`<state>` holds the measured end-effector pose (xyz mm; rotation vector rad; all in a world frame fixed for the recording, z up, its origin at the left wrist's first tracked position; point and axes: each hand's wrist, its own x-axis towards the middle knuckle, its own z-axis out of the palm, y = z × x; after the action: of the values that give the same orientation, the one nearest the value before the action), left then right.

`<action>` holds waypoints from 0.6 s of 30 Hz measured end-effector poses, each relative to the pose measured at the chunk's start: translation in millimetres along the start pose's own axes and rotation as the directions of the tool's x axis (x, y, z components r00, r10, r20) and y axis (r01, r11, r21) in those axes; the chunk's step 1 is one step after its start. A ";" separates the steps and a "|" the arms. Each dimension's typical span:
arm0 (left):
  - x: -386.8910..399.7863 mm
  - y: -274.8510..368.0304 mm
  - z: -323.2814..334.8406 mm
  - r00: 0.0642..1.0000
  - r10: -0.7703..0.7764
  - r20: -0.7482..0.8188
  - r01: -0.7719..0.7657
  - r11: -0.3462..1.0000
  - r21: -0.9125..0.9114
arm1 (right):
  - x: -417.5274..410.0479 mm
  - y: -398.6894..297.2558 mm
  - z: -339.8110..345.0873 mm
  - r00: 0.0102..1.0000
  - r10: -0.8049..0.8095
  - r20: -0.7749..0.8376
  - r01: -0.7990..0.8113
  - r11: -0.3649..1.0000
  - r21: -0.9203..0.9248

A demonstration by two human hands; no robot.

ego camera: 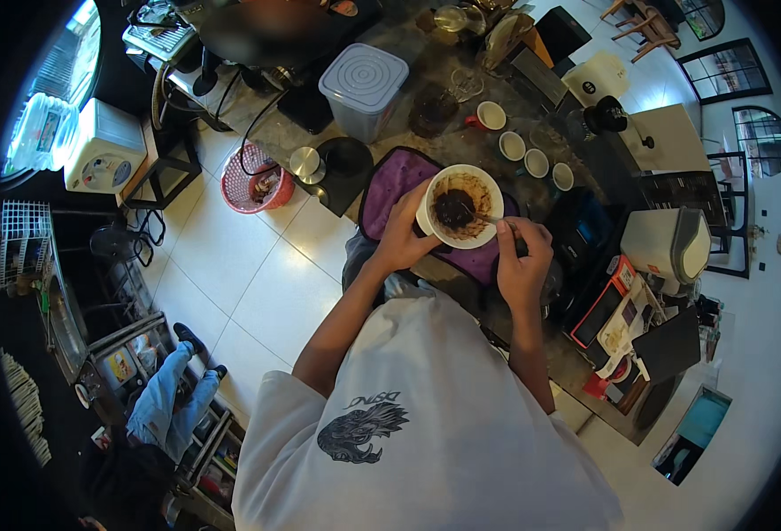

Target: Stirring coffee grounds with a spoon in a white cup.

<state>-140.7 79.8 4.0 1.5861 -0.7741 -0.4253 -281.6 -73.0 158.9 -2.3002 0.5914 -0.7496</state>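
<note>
My left hand [400, 229] grips the side of a white bowl [492, 180], its thumb along the near edge. Inside the bowl lies a dark brown, thick mixture [453, 208], with brown smears up the inner wall. Pinched between the fingers of my right hand [524, 255] is the handle of a metal spoon [488, 217], whose tip reaches into the mixture. Beneath the bowl a purple cloth [390, 179] with a dark border is spread on the counter. Whether the bowl rests on the cloth or is held just above it, I cannot tell.
Several small cups [536, 163] stand beyond the bowl, near a lidded plastic container [364, 86]. A metal tamper [307, 164] sits on a black mat at the counter's left edge. A pink basket [258, 182] is on the tiled floor. Another person [165, 405] is at the lower left.
</note>
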 end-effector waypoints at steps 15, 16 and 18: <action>-1.2 -5.1 1.0 0.999 0.033 -0.021 -0.032 0.998 0.049 | 0.1 2.3 -5.4 0.998 -0.035 0.049 0.035 0.999 0.009; -1.6 -6.7 1.5 1.000 0.022 -0.012 -0.021 0.999 0.035 | 0.1 2.4 -5.6 0.997 -0.049 0.055 0.049 0.999 -0.002; -2.0 -10.9 3.4 0.999 0.032 -0.013 -0.032 0.999 0.017 | 0.0 2.2 -6.1 0.997 -0.045 0.057 0.046 0.999 -0.009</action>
<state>-141.8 78.9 -7.6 1.5883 -0.7943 -0.3858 -286.0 -77.2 161.3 -2.3432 0.5200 -0.7016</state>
